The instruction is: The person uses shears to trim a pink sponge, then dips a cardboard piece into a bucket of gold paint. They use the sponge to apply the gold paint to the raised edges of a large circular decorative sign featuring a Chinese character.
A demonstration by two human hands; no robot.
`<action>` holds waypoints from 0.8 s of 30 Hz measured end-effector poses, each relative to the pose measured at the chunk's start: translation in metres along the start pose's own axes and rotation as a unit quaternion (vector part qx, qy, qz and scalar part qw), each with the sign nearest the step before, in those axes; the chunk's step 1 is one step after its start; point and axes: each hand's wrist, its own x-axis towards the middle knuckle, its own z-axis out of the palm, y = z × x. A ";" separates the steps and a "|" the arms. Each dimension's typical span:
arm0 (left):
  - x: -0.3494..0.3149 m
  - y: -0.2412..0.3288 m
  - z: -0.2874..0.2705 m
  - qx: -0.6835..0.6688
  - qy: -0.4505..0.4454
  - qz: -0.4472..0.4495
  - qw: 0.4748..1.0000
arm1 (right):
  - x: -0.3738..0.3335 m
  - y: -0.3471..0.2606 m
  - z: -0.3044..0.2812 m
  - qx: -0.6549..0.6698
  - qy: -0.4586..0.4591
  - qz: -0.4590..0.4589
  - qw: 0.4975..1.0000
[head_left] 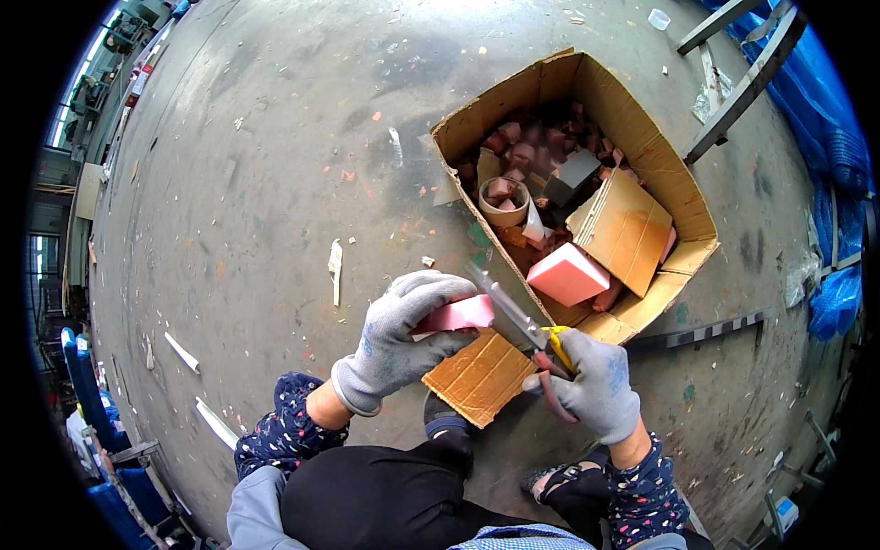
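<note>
Grey-gloved left hand (403, 335), closed around our pink foam piece (461, 313); next, one cardboard sheet (481, 378); then scissors (522, 320), their handles gripped in our right hand (598, 383); last, an open cardboard box (683, 203) holding a pink foam block (566, 277).

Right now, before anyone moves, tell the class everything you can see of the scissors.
The scissors have grey, metallic-looking blades, one yellow handle and one reddish handle. The gloved right hand grips the handles, which stand apart. The blades slant up and leftward, ending in a blurred tip, close to the pink block in the left hand; whether they touch it is unclear.
</note>
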 end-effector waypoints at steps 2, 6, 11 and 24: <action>-0.001 -0.001 -0.001 -0.012 -0.009 -0.020 1.000 | 0.000 0.002 0.001 0.034 0.036 0.049 0.998; -0.007 -0.012 0.003 -0.061 0.002 -0.080 0.995 | 0.022 0.025 -0.027 -0.191 0.121 0.065 0.972; -0.007 -0.026 0.002 -0.236 0.001 -0.266 0.935 | 0.056 0.096 -0.053 -0.383 0.046 0.197 0.901; -0.030 -0.031 0.036 -0.392 -0.045 -0.320 0.861 | 0.027 -0.005 0.070 0.279 -0.083 0.023 0.957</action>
